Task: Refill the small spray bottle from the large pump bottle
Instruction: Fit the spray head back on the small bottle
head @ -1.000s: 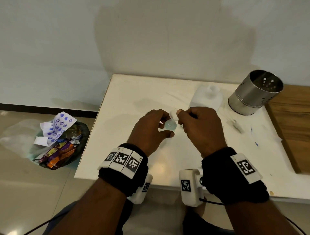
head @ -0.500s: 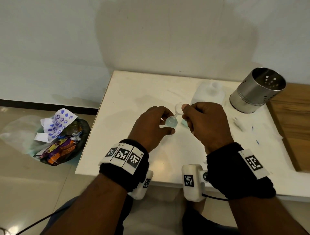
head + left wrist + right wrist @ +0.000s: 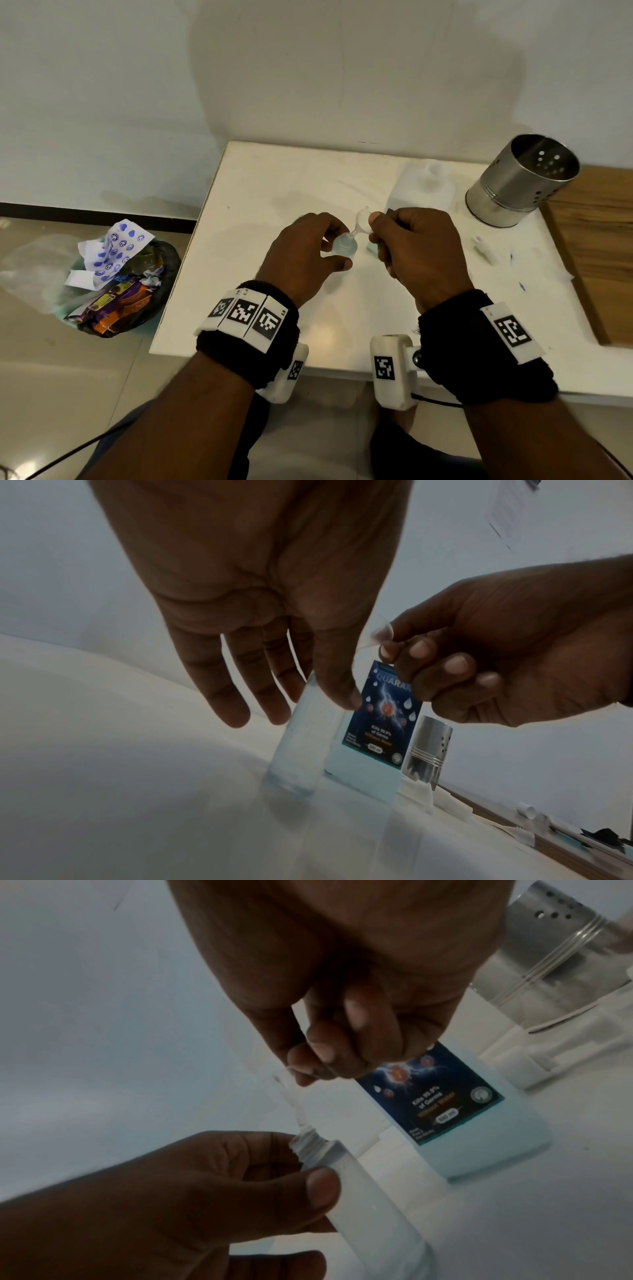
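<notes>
Centrally, frame middle on the white table: left hand grasps the small spray bottle by thumb and fingers, upright, cap off, pale liquid inside. Right hand pinches a clear small funnel, spout at the bottle's neck. Behind: large pump bottle, blue liquid low. Upper right: steel perforated canister.

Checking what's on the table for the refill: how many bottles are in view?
2. The small clear spray bottle, uncapped, stands on the white table, held by the left hand. The large pale-blue bottle with a dark blue label stands just behind it. None seems hidden.
</notes>
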